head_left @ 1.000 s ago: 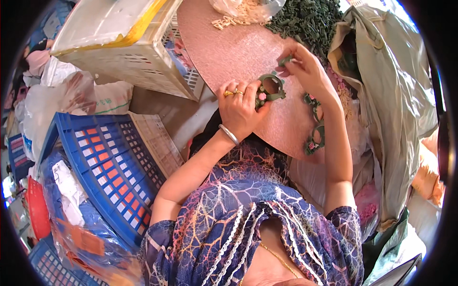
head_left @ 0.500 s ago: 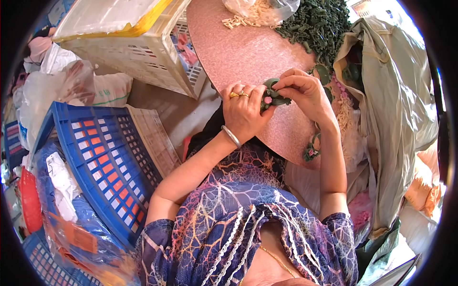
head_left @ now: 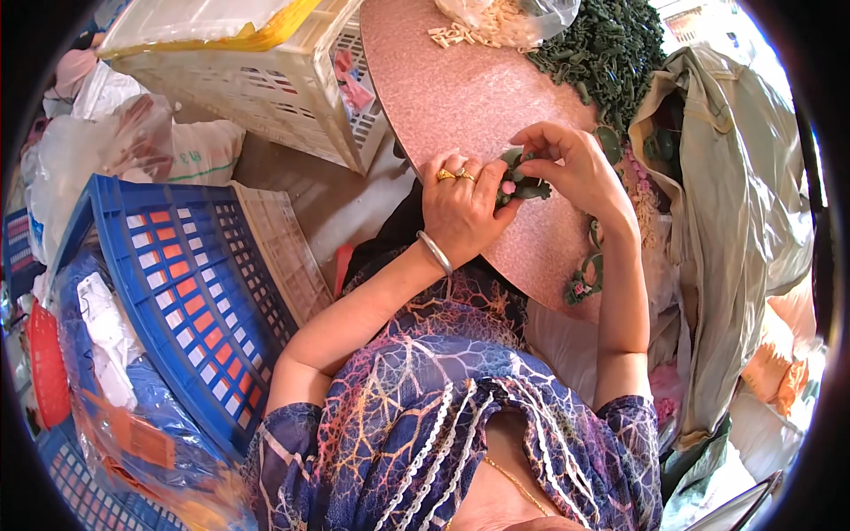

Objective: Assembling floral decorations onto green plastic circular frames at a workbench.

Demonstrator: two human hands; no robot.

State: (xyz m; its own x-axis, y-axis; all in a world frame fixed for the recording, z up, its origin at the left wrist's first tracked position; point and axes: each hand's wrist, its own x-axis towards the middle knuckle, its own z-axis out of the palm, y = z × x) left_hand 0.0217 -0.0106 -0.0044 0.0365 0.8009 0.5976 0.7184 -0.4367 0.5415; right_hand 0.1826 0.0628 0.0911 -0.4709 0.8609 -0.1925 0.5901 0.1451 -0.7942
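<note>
Over the near part of the pink round table (head_left: 469, 88), my left hand (head_left: 462, 211) is closed on a small dark green artificial plant piece (head_left: 531, 188) with a pink bit on it. Two rings and a bracelet show on that hand and wrist. My right hand (head_left: 580, 168) is at the upper side of the same piece, its thumb and fingers curled in against it; the exact grip is partly hidden. Near the table's right edge lies a similar green piece with pink flowers (head_left: 582, 288). A heap of dark green plastic pieces (head_left: 606, 57) covers the far right of the table.
Cream-coloured pieces (head_left: 478, 34) spill beside a clear plastic bag (head_left: 549, 18) at the far edge. A white crate (head_left: 248, 97) stands far left, a blue basket (head_left: 177, 292) nearer left. Grey-green cloth (head_left: 726, 221) hangs at the right.
Both hands and the held piece appear slightly farther right, as the whole view shifts. The right hand's fingers have lifted and spread a little at the piece.
</note>
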